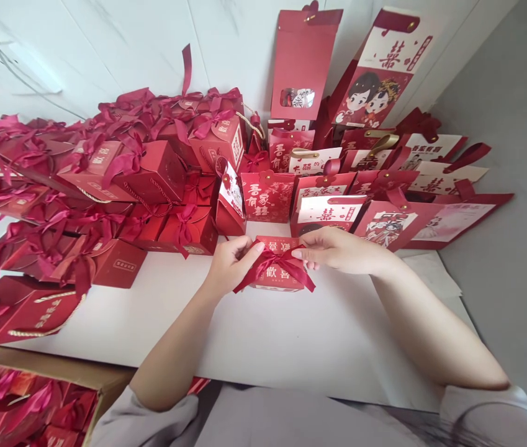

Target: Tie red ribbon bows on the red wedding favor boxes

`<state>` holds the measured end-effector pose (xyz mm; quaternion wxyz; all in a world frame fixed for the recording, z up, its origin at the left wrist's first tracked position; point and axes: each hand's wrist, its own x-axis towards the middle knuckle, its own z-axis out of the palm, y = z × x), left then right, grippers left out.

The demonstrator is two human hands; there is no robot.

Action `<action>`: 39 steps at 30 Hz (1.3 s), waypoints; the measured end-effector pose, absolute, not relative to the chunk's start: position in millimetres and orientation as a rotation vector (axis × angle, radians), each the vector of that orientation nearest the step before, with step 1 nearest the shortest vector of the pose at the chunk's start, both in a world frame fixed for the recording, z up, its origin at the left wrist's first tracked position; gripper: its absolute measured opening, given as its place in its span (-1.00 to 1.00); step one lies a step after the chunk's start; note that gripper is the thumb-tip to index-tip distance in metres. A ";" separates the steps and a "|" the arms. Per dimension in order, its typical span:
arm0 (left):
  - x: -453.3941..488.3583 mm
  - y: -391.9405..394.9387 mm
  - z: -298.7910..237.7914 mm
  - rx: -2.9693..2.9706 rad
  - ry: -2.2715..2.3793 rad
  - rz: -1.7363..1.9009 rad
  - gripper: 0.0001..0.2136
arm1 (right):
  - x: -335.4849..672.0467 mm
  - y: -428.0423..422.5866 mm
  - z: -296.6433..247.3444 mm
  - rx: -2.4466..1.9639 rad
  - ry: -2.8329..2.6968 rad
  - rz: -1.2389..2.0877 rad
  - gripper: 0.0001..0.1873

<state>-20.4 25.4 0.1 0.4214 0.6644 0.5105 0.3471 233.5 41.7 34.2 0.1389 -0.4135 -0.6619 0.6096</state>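
In the head view a small red gift box (pixel 279 284) with gold characters stands on the white table, close in front of me. A dark red ribbon (pixel 276 261) crosses its top and is tied in a bow. At the left side of the bow, my left hand (pixel 233 261) pinches a ribbon loop between thumb and fingers. My right hand (pixel 328 249) is closed on the ribbon at the right side, its thumb and forefinger pressed together. Both ribbon tails hang down the front of the box.
Stacked red gift boxes with bows (pixel 123 167) fill the left and back of the white table (pixel 291 341). Red and white gift bags (pixel 270 195) stand in rows behind my hands, up to the wall. A cardboard carton (pixel 100 379) of more boxes sits at the lower left.
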 end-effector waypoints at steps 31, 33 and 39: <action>-21.0 31.3 -16.3 2.042 1.536 1.118 -0.62 | 221.5 63.1 -9.0 -0.932 -1.815 1.456 -0.51; -21.7 32.2 -16.8 2.022 1.540 1.118 -0.62 | 220.9 63.4 -9.3 -0.929 -1.807 1.445 -0.51; -25.3 33.3 -12.9 2.031 1.514 1.111 -0.61 | 220.1 62.9 -9.4 -0.913 -1.804 1.428 -0.51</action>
